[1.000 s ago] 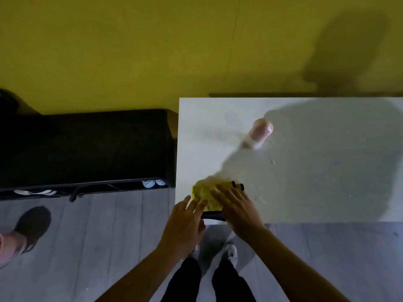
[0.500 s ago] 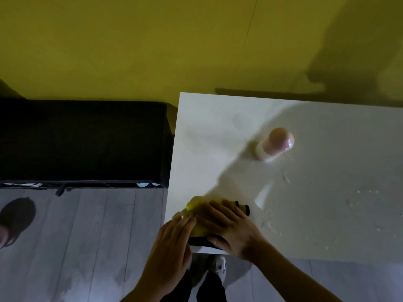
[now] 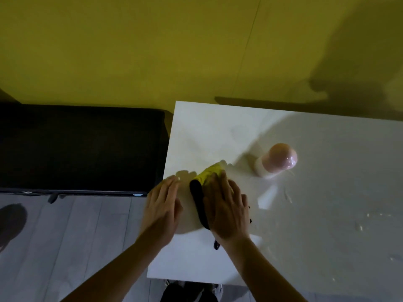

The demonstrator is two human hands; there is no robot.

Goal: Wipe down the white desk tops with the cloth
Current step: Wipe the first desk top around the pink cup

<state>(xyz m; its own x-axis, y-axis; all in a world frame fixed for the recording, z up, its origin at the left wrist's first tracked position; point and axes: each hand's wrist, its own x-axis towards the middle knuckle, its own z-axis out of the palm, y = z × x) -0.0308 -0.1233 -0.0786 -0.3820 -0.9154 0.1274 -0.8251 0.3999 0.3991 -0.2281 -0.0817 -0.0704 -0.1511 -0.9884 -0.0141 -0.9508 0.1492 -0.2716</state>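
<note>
A yellow cloth with a black edge (image 3: 208,176) lies on the white desk top (image 3: 316,214) near its left edge. My right hand (image 3: 224,205) lies flat on the cloth with straight fingers and presses it down, so most of the cloth is hidden. My left hand (image 3: 162,203) is open, its fingers straight, at the desk's left edge beside the cloth; it is blurred. Wet streaks and droplets shine on the desk to the right.
A bottle with a pink rounded cap (image 3: 277,161) stands on the desk just right of the cloth. A black cabinet or bench (image 3: 80,147) sits left of the desk against the yellow wall (image 3: 152,51). Grey plank floor (image 3: 65,247) lies below.
Both hands and the cloth have moved from the desk's front left corner farther onto the desk, toward the bottle. The left hand now lies apart from the cloth.
</note>
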